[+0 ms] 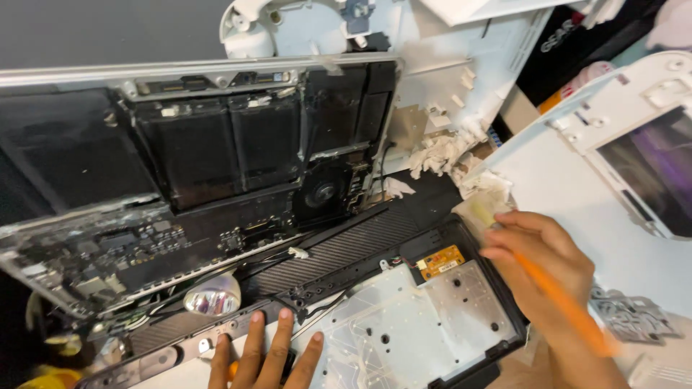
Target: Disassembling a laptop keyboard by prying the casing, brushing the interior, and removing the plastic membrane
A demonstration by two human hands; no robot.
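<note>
Head view: I see my left hand (pixel 263 353) at the bottom edge, fingers (pixel 280 338) spread apart and pressed flat on the near rim of a black keyboard tray (pixel 497 317); something orange shows under the palm, but I cannot tell what it is. The tray lies low and centre on the worktop, lined with a translucent membrane sheet (pixel 418 317) and carrying a small orange circuit board (pixel 441 261) at its far right corner. My right hand (pixel 544 263) sits over the tray's right edge, fingers closed together around an orange tool (pixel 569 306) whose shaft runs down toward the wrist; its pale tip (pixel 481 214) touches the tray's far corner, just beside the board. Behind the tray, an opened laptop chassis (pixel 194 180) tilts up, showing black battery cells (pixel 223 148) and a fan (pixel 324 193). A chrome bulb-like part (pixel 213 295) rests between chassis and tray. White plastic housings (pixel 577 180) and crumpled tissue (pixel 443 155) lie to the right.
</note>
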